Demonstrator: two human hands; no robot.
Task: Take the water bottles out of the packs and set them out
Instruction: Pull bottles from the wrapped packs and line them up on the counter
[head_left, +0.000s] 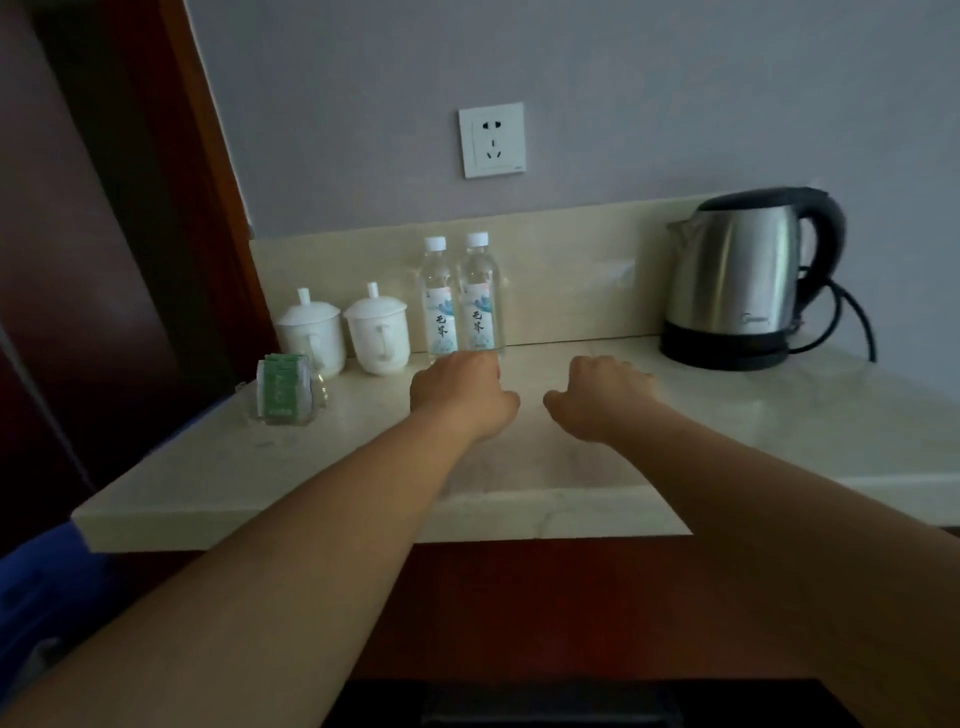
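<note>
Both hands hold nothing, loosely curled, and the left hand (457, 387) sits so near the two upright water bottles (462, 296) that a careless nudge could topple them, while the right hand (605, 392) hovers clear.

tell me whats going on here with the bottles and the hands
A person is setting out water on a stone counter. Two water bottles stand upright side by side against the back edge, between two lidded cups and a kettle. The left hand is at the base of the bottles, the right hand beside it on the counter; both hold nothing. No pack is in view.
</note>
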